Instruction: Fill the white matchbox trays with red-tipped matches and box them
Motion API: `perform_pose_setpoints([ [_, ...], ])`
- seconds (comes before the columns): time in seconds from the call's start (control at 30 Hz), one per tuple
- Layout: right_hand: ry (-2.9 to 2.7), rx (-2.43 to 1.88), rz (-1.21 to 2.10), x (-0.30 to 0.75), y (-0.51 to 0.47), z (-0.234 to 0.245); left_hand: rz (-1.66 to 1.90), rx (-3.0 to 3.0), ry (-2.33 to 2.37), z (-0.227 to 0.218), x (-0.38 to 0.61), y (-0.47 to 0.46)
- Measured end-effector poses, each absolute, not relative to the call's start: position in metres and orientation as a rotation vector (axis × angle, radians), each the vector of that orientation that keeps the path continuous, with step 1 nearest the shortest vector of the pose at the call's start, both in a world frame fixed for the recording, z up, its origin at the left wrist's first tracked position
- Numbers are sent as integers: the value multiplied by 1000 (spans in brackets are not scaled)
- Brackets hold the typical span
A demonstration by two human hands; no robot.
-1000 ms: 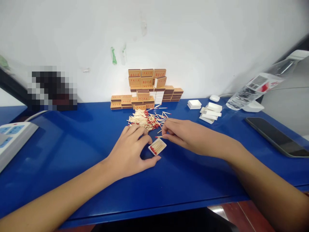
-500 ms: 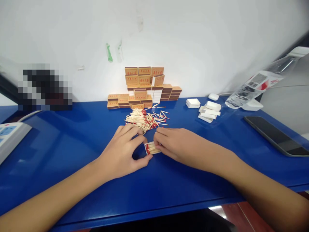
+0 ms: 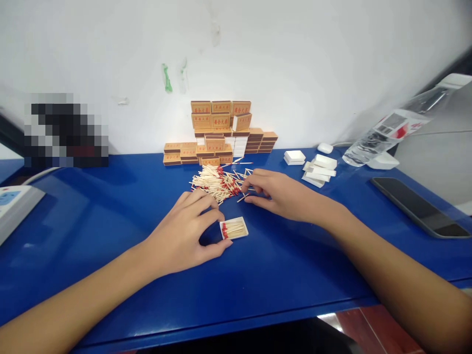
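A small white matchbox tray (image 3: 234, 228) with red-tipped matches lying in it rests on the blue table (image 3: 110, 216). My left hand (image 3: 188, 231) curls around the tray's left end, thumb and forefinger touching it. My right hand (image 3: 275, 194) reaches into the right edge of a loose pile of matches (image 3: 219, 179) just beyond the tray, its fingertips pinched on matches there.
Tan matchboxes (image 3: 221, 130) are stacked against the white wall. White inner trays (image 3: 319, 169) lie to the right, with a plastic water bottle (image 3: 383, 135) and a black phone (image 3: 420, 206) further right. A white power strip (image 3: 13, 209) sits at the left edge.
My right hand left the tray and moved up to the match pile. The tray now lies flatter and more square under my left hand.
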State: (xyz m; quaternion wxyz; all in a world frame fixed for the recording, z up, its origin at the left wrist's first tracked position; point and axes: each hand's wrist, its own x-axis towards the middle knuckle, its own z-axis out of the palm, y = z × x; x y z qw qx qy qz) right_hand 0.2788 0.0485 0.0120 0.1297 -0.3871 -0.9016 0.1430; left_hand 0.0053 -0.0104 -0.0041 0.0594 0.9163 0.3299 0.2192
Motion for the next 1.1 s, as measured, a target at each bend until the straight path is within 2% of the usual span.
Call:
perform_pose_setpoints([
  [0.27, -2613, -1131, 427, 273, 45, 9, 674, 2776, 1009, -4, 5, -9],
  [0.43, -2377, -1229, 348, 280, 48, 12, 697, 2762, 980, -5, 5, -9],
  [0.73, -2331, -1422, 384, 276, 50, 9, 713, 2779, 965, -4, 6, -11],
  [1.0, -2262, -1305, 500, 281, 55, 9, 720, 2756, 961, -4, 6, -11],
  [1.1, -2279, -1245, 640, 276, 47, 15, 715, 2770, 985, -5, 6, -10],
])
